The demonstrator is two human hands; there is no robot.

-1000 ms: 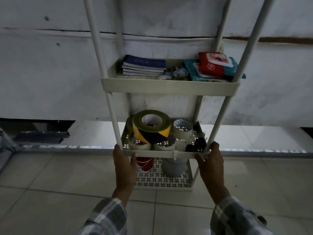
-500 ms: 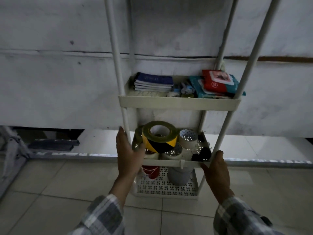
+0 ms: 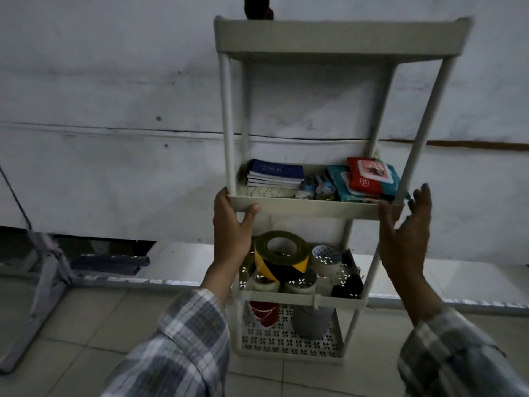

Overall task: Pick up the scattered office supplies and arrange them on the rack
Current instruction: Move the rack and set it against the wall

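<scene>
Cream plastic rack (image 3: pixel 315 209), a tall stand of four shelves on thin posts, is standing upright in the centre right of the frame against a scuffed white wall (image 3: pixel 114 96). Its long axis is running straight up and down, and its foot is resting on the pale floor tiles (image 3: pixel 86 325) low in the picture. The supplies are already sitting on it: a stack of blue-covered notebooks (image 3: pixel 274 173) and a red wipes packet (image 3: pixel 369 176) on the second shelf, and a yellow-and-black striped tape roll (image 3: pixel 282 256) lying on other rolls one shelf lower. The person's left hand (image 3: pixel 232 230) is gripping the left front corner of that second shelf, thumb lying along the front rim and fingers going out of sight behind the corner. The right hand (image 3: pixel 406 233) is hanging open with its fingers spread and raised, holding nothing, just beside the right front corner. Blur is hiding whether its thumb is touching the rim. So the rack is lying straight ahead between the two hands, with the left one already on it. I judge the next move to be a two-handed steadying or shifting of the stand. For that, the right hand is needing only to come inward, toward the left of the frame, and close on the opposite corner at the same height.
</scene>
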